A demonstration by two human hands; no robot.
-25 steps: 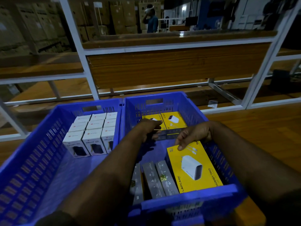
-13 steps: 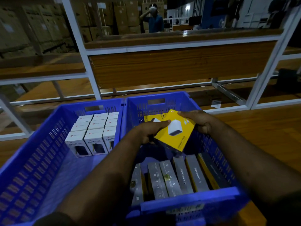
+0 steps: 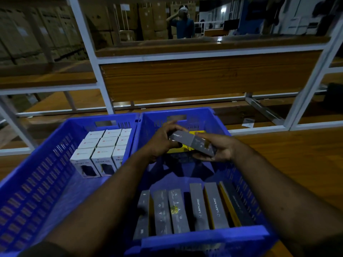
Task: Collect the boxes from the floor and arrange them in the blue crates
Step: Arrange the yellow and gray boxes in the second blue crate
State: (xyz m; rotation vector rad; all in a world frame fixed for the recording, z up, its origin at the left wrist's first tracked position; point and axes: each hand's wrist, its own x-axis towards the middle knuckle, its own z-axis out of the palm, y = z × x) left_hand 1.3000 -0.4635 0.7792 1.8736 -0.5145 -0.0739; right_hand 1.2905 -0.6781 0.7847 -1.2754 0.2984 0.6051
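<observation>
Two blue crates stand side by side on the wooden floor. The left crate [image 3: 33, 182] holds several white boxes [image 3: 104, 151] standing in rows at its far end. The right crate [image 3: 204, 238] holds several grey-edged boxes [image 3: 196, 210] standing on edge at its near end and a yellow box [image 3: 178, 148] at the far end. Above the right crate's middle, both my hands hold one box [image 3: 193, 141], its grey edge turned up. My left hand [image 3: 163, 140] grips its left end. My right hand [image 3: 219, 149] cradles its right end.
A white metal rack [image 3: 104, 89] with wooden shelves stands just behind the crates. A small white card [image 3: 248, 123] lies on its lowest shelf at the right. A person [image 3: 182, 23] stands far back among stacked cartons. Wooden floor [image 3: 287, 154] extends to the right.
The yellow box lying flat was lifted; both hands have turned it so its grey edge faces up. More boxes now stand on edge at the right crate's near end.
</observation>
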